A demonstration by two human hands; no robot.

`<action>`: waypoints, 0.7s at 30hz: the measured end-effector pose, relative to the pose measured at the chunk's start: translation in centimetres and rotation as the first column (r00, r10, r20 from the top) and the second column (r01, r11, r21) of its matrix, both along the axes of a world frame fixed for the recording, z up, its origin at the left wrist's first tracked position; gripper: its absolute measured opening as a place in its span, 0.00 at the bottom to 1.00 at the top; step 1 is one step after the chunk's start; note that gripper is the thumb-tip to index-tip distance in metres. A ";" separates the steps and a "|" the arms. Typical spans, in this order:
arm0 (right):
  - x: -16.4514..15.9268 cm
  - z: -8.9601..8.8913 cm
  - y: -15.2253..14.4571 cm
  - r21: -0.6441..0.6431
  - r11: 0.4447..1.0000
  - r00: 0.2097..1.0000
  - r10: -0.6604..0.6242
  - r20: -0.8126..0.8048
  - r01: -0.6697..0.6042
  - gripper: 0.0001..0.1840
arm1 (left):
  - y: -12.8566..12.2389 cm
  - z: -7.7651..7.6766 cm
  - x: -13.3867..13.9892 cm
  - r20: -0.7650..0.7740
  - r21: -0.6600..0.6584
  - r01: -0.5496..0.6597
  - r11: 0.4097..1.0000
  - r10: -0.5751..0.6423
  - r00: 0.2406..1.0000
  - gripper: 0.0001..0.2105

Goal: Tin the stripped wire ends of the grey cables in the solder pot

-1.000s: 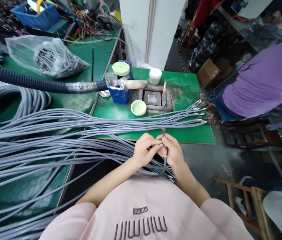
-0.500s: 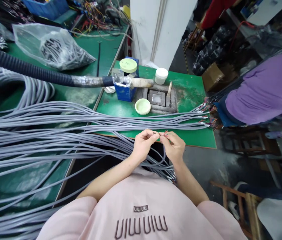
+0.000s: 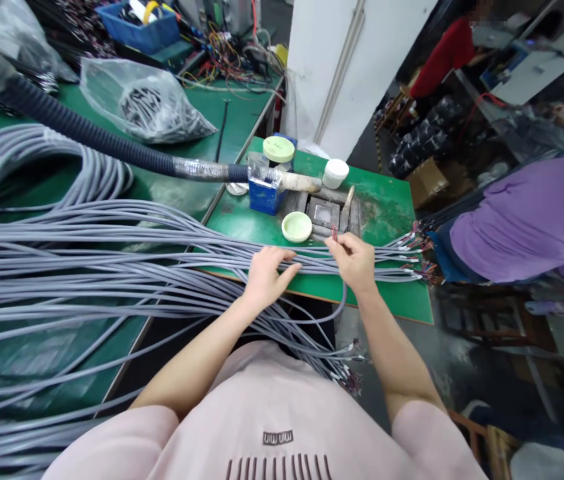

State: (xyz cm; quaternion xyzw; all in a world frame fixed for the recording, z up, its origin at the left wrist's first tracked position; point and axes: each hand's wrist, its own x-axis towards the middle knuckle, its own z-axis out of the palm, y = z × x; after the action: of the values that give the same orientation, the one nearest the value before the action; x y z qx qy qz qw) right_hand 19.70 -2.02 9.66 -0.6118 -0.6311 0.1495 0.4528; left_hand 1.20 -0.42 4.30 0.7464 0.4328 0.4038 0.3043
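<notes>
My right hand (image 3: 358,265) pinches the end of a grey cable (image 3: 345,299), and its thin reddish inner wires (image 3: 334,231) stick up past the fingertips. Below the hand this cable hangs in a curve. To the left, my left hand (image 3: 268,277) has its thumb and fingers apart and holds nothing. It is over a bundle of grey cables (image 3: 222,241); I cannot tell whether it touches them. Just beyond my right hand is a small square metal pot (image 3: 324,213) set in a dark frame, with a wooden-looking stick (image 3: 347,205) at its side.
A pale green dish (image 3: 297,227), a white jar (image 3: 335,173) and a blue box (image 3: 263,199) stand around the pot. A black hose (image 3: 127,148) stretches in from the left. Stripped cable ends (image 3: 351,377) hang near my lap. A person in purple (image 3: 527,220) is at the right.
My hands have parted. The left let go of the wires and opened, moving left; the right carried the cable end forward toward the pot. The view has shifted slightly.
</notes>
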 end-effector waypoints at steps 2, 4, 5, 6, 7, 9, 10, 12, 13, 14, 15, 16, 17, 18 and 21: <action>0.5 0.5 2.6 -0.056 0.998 0.991 0.029 0.133 -0.022 0.17 | 1.1 -0.7 -1.3 -0.215 0.120 -0.116 0.986 0.140 0.966 0.10; 0.7 0.7 5.1 -0.149 0.988 0.962 0.070 0.263 -0.031 0.16 | 1.6 -1.7 -1.9 -0.304 0.208 -0.157 0.966 0.216 0.928 0.10; 0.6 0.6 6.1 -0.198 0.980 0.940 0.094 0.327 -0.030 0.16 | 1.7 -2.2 -2.0 -0.321 0.248 -0.153 0.957 0.230 0.919 0.09; 0.4 0.5 7.1 -0.243 0.970 0.914 0.121 0.388 -0.025 0.16 | 1.7 -2.7 -2.0 -0.327 0.281 -0.146 0.949 0.237 0.915 0.09; 0.2 0.3 7.9 -0.283 0.959 0.884 0.148 0.444 -0.018 0.16 | 1.6 -3.0 -1.9 -0.328 0.308 -0.138 0.941 0.241 0.914 0.09; -0.4 0.1 9.1 -0.349 0.937 0.821 0.192 0.537 0.009 0.14 | 1.4 -3.4 -1.7 -0.322 0.338 -0.134 0.932 0.248 0.914 0.09; -0.8 0.0 9.5 -0.376 0.926 0.791 0.210 0.575 0.027 0.13 | 1.4 -3.4 -1.7 -0.318 0.344 -0.135 0.929 0.250 0.914 0.09; -1.4 -0.1 10.1 -0.423 0.904 0.733 0.244 0.634 0.065 0.13 | 1.3 -3.4 -1.7 -0.312 0.346 -0.136 0.928 0.251 0.916 0.09; -1.6 -0.1 10.3 -0.443 0.893 0.708 0.261 0.656 0.082 0.13 | 1.3 -3.3 -1.7 -0.309 0.343 -0.136 0.929 0.249 0.918 0.09; -1.9 -0.1 10.4 -0.461 0.882 0.686 0.277 0.673 0.096 0.13 | 1.3 -3.3 -1.7 -0.306 0.338 -0.137 0.931 0.247 0.920 0.09; -2.1 -0.1 10.5 -0.476 0.873 0.665 0.292 0.687 0.108 0.13 | 1.3 -3.3 -1.7 -0.302 0.332 -0.138 0.933 0.244 0.922 0.09; -2.3 0.0 10.7 -0.489 0.865 0.646 0.307 0.699 0.117 0.14 | 1.3 -3.2 -1.8 -0.298 0.327 -0.138 0.935 0.241 0.923 0.08; -2.4 0.0 10.8 -0.500 0.857 0.629 0.322 0.708 0.124 0.14 | 1.3 -3.3 -1.8 -0.295 0.323 -0.139 0.936 0.239 0.925 0.08; -2.6 0.0 10.9 -0.510 0.850 0.614 0.334 0.715 0.131 0.14 | 1.3 -3.3 -1.8 -0.293 0.320 -0.140 0.937 0.238 0.926 0.08; -2.8 0.0 11.2 -0.528 0.834 0.575 0.357 0.736 0.157 0.14 | 1.3 -3.4 -1.8 -0.289 0.313 -0.140 0.939 0.235 0.928 0.08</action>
State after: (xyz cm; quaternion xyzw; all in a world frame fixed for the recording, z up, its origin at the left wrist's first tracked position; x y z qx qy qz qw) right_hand 16.87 9.14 9.64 -0.6733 -0.7323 0.0509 -0.0885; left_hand -0.58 0.92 0.88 0.7930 0.4836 0.3623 0.0775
